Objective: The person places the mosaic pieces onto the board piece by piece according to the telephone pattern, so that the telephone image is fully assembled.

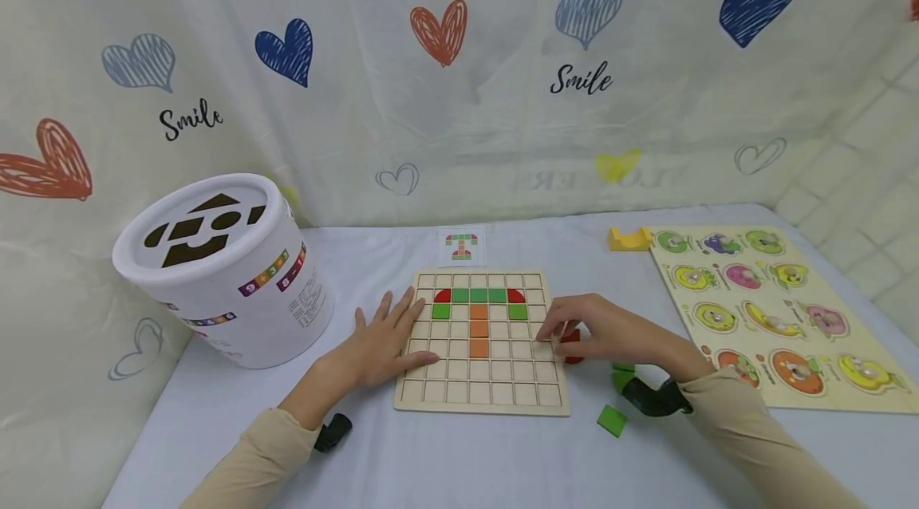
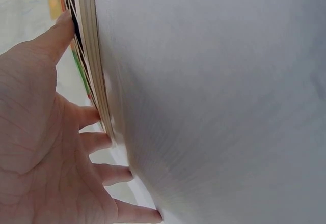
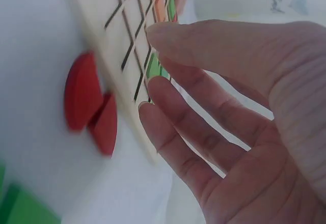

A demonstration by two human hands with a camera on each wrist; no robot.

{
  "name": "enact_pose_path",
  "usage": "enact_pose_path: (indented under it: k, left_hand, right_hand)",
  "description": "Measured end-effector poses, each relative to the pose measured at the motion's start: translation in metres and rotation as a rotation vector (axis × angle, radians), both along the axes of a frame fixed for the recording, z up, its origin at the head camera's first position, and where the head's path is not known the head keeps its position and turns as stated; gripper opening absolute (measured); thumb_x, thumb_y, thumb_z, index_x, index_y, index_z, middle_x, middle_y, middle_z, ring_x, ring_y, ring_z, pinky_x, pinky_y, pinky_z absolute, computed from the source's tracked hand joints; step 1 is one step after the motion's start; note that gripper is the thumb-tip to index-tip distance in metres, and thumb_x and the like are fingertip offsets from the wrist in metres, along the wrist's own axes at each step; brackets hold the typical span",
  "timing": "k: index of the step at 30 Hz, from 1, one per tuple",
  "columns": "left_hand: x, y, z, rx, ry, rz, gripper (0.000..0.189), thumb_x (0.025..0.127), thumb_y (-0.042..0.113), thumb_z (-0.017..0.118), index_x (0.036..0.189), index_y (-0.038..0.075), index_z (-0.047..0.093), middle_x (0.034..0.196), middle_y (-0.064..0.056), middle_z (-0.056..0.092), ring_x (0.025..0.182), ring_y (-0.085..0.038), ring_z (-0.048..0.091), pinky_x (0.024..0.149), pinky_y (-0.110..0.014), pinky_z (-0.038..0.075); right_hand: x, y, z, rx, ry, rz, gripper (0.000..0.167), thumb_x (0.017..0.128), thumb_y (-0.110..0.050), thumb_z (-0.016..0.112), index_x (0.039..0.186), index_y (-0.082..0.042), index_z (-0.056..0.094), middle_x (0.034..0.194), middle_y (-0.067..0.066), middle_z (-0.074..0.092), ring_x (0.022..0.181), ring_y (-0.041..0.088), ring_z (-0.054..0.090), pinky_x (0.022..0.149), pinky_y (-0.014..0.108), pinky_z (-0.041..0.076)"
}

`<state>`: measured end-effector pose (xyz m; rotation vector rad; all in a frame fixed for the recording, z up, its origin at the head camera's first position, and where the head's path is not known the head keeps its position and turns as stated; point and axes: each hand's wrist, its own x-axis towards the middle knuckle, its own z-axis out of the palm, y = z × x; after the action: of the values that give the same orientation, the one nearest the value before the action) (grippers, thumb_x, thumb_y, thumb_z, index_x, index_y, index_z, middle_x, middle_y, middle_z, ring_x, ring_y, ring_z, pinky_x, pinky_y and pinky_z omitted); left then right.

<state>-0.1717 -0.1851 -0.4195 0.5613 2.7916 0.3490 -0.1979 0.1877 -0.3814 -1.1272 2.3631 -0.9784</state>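
Note:
A wooden grid board (image 1: 445, 395) lies on the table. Along its left edge rests my left hand (image 1: 380, 345), fingers spread, with the thumb on the surface; the left wrist view shows the thumb (image 2: 58, 33) at the rim. On the board, green squares (image 1: 470, 296) and red rounded pieces (image 1: 515, 297) form a row above a column of three orange squares (image 1: 478, 329). My right hand (image 1: 603, 329) hovers by the right edge with fingers loosely bent. Nothing shows between them in the right wrist view. Two loose red pieces (image 3: 84, 94) lie beside the board there.
Loose green pieces (image 1: 612, 420) lie near the right wrist. A pattern card (image 1: 461, 246) sits behind the board. At the left stands a white bucket (image 1: 287, 317) with a shape-cut lid; at the right are a fruit puzzle board (image 1: 743, 317) and a yellow piece (image 1: 629, 239).

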Motion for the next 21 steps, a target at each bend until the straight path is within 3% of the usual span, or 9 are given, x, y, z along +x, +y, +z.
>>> enact_pose_path:
  k: [8,21]
  left_hand:
    - [-0.001,0.0,-0.001,-0.014,0.0,0.004,0.1,0.098,0.074,0.049,0.169,0.01,0.018,0.176,-0.014,0.004,0.158,-0.049,0.003,0.11,-0.085,0.007]
    - [-0.001,0.0,-0.002,-0.013,-0.013,0.012,0.1,0.098,0.075,0.05,0.169,0.012,0.018,0.176,-0.013,0.004,0.158,-0.048,0.002,0.111,-0.084,0.006]
  right_hand:
    - [0.001,0.029,0.0,0.054,0.097,-0.047,0.02,0.093,-0.004,0.077,0.11,-0.015,0.079,0.109,-0.006,0.069,0.1,0.018,0.065,0.089,0.037,0.057]
    - [-0.005,0.018,-0.007,0.093,0.109,-0.04,0.019,0.092,0.0,0.077,0.108,-0.01,0.078,0.105,-0.004,0.068,0.094,0.016,0.063,0.084,0.035,0.058]
